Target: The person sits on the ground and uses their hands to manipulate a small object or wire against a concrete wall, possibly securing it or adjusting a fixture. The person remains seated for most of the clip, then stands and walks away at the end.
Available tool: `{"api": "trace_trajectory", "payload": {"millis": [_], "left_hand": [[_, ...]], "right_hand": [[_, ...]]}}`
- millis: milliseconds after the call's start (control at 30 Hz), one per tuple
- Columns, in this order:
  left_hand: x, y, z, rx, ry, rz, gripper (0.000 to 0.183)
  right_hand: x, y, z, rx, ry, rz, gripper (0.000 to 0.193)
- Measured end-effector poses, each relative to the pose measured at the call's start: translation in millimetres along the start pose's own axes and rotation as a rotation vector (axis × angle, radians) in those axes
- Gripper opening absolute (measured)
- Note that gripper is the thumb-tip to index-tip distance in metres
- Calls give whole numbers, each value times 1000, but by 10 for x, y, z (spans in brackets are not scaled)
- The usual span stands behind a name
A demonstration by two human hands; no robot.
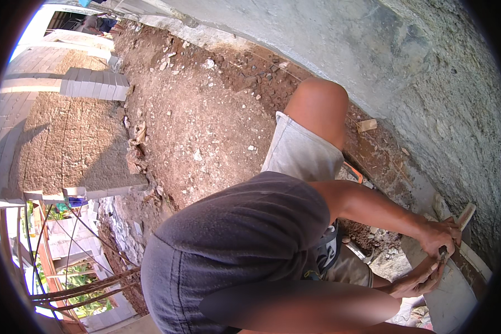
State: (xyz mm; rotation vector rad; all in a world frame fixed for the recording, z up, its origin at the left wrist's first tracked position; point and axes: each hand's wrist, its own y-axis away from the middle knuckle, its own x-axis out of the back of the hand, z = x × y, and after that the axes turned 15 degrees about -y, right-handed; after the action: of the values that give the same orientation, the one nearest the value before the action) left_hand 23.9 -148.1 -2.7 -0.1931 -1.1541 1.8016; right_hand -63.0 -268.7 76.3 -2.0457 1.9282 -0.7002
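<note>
My left hand (441,236) is closed at the far right, with a short dark round-ended piece (443,251), perhaps a tool handle, at its fingers. Just below it, my right hand (418,280) has its fingers drawn together and pointing up to that same piece; what it holds is hidden. Both hands are over a pale flat panel (453,298). A light wooden stick (466,216) juts out beyond my left hand. My left arm, in a dark sleeve, reaches across from the shoulder, and part of my right arm is blurred.
A rough grey wall (362,39) rises close on the right. Near my bent knee lie an orange curved bar (353,172) and a metal tool (357,250). Stony soil (200,128) spreads to the left, beside stacked blocks (94,83) and protruding steel rods (86,288).
</note>
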Motion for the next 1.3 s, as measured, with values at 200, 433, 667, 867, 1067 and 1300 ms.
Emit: {"api": "trace_trajectory", "payload": {"millis": [200, 433, 667, 867, 1067, 1300], "left_hand": [[133, -48, -66, 219, 205, -68, 30], [294, -175, -214, 558, 487, -195, 24], [173, -456, -441, 582, 582, -248, 21], [-97, -659, -390, 308, -160, -157, 25], [-189, -677, -167, 623, -44, -162, 14], [-58, -604, -21, 640, 153, -314, 29]], "right_hand": [[-201, -72, -208, -168, 81, -21, 37], [-485, -258, -302, -97, 119, -83, 33], [-70, -332, -130, -223, 211, 171, 29], [-10, -315, -101, -305, 114, 240, 26], [-16, -281, -143, -312, 113, 239, 26], [48, -223, -145, -326, 106, 206, 30]]}}
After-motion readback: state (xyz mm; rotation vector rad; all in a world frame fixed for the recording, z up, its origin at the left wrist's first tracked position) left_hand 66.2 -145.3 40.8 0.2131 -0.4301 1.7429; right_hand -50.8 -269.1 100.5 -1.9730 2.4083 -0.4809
